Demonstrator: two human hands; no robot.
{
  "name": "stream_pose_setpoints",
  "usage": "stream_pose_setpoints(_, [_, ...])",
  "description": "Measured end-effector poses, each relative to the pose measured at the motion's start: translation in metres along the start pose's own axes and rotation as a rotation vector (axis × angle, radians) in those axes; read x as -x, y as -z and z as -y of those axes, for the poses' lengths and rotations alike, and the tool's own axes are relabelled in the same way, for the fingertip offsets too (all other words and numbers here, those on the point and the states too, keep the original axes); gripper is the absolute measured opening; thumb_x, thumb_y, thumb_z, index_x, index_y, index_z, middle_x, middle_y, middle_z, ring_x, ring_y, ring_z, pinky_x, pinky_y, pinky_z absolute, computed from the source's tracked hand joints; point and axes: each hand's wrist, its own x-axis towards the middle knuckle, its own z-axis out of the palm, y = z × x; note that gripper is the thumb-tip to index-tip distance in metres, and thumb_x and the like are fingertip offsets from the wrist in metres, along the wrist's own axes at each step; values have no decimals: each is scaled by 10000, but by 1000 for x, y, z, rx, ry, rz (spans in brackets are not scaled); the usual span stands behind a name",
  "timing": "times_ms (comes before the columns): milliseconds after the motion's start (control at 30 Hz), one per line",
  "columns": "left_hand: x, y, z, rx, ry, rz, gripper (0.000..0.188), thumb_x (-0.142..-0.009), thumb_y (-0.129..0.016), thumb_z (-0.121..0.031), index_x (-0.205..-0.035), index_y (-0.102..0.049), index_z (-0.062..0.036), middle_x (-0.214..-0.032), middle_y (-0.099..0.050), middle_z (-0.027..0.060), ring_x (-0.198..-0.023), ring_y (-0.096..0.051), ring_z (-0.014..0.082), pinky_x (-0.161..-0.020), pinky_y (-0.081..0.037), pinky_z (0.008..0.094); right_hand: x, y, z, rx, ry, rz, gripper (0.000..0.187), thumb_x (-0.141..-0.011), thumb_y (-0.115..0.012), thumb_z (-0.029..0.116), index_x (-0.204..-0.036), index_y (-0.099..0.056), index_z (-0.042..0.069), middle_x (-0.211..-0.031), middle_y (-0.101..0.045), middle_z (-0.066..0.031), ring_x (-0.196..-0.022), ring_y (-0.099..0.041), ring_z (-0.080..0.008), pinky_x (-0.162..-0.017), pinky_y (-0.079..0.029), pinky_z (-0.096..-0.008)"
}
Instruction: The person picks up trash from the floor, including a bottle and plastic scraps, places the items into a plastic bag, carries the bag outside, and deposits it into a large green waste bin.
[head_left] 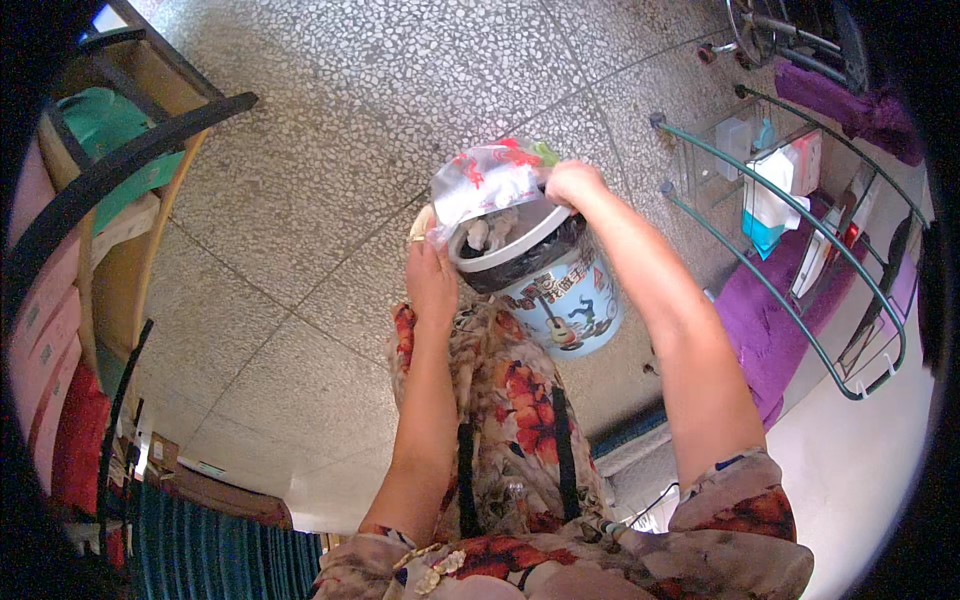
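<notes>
In front of me a light blue trash bin [575, 315] with a printed guitar picture stands tilted, its pale rim holding a black liner [535, 255]. Crumpled greyish waste [490, 232] shows inside. Over the bin's mouth is a clear plastic bag [485, 185] with red print and a bit of green. My right hand [573, 186] is closed in a fist on the bag's right end, close to the rim. At the bag's left side, beside the rim, my left hand [433, 275] pinches its edge; those fingers are partly hidden.
To the right, a green metal rack [760, 165] carries a white and teal packet [770, 200] and purple cloth [765, 320]. A wheel [750, 30] shows at the top right. On the left are shelves with a black curved edge [130, 165] and pink boxes [50, 350]. Speckled tile floor [330, 120] lies between.
</notes>
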Motion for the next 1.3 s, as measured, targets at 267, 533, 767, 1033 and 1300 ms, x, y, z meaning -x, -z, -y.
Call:
stream_pose_setpoints(267, [15, -1, 10, 94, 58, -209, 250, -814, -509, 33, -1059, -557, 33, -929, -428, 151, -870, -463, 299, -788, -400, 361, 40, 17, 3, -116, 39, -73, 379, -747, -558, 153, -1099, -651, 46, -1135, -636, -141, -1074, -606, -278, -883, -490, -382])
stream_pose_setpoints(533, [14, -2, -1, 61, 194, -172, 204, -890, -518, -94, -1059, -589, -6, -833, -480, 153, -790, -501, 322, -715, -415, 388, 33, 9, -7, -94, -15, 18, 314, -749, -536, 105, -1015, -671, 9, -1027, -672, -155, -906, -675, -227, -790, -527, -360])
stream_pose_setpoints(767, [16, -15, -3, -97, 180, -204, 296, -914, -537, -235, -782, -587, 25, -717, -544, 209, -720, -499, 376, -705, -401, 462, 17, -19, -25, -32, -15, -131, 307, -733, -536, 67, -995, -667, -27, -916, -687, -170, -730, -695, -245, -686, -556, -370])
stream_pose_setpoints(1033, [18, -13, -37, 253, 442, -192, 265, -923, -535, -234, -989, -632, 4, -753, -610, 201, -653, -569, 291, -639, -440, 377, 31, -17, -43, -96, 59, -73, 278, -761, -529, 96, -944, -660, -67, -915, -676, -204, -699, -692, -254, -607, -564, -360])
stream_pose_setpoints(1300, [26, -29, -20, 270, 453, -175, 304, -931, -538, -272, -979, -627, 15, -709, -607, 165, -610, -539, 244, -597, -429, 365, 73, -5, -41, -111, 7, -60, 311, -761, -530, 101, -1023, -672, 12, -1017, -672, -163, -929, -669, -246, -816, -521, -376])
